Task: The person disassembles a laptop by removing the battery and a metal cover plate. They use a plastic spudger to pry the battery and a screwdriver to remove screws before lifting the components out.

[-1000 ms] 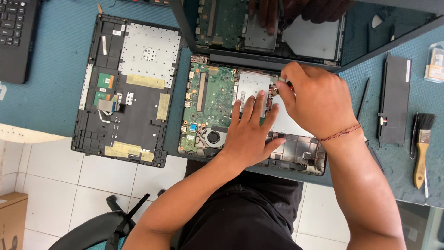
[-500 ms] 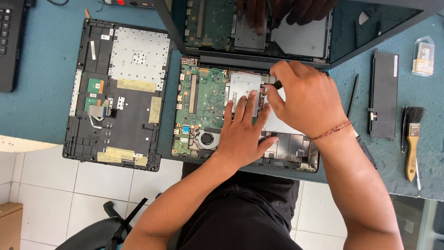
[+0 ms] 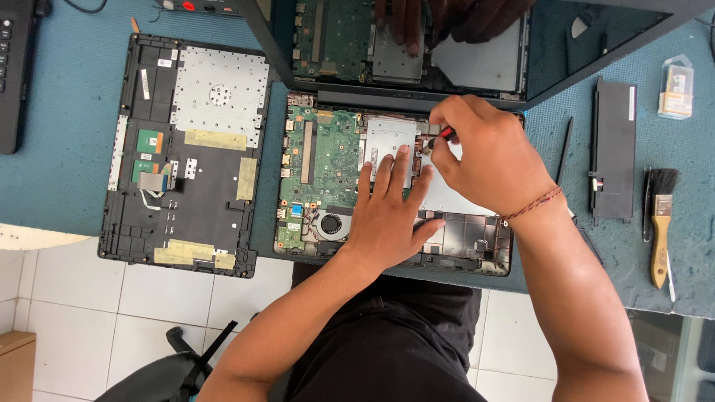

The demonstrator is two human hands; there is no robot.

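While steadying an opened laptop base (image 3: 320,186) on the blue worktop (image 3: 67,179): left hand (image 3: 387,216) spread flat on the silver drive (image 3: 387,145).
Right hand (image 3: 488,160) pinching a red-handled screwdriver (image 3: 445,133) at the drive's edge; could slip and gouge the green circuit board (image 3: 328,156).

A: Drive cover (image 3: 387,145): dull silver metal, smooth. Circuit board (image 3: 328,160): green, slightly glossy.
B: Keyboard panel (image 3: 186,156): matt black plastic, perforated metal plate. Mat (image 3: 67,179): teal, rough cloth. Brush (image 3: 660,223): wooden handle.
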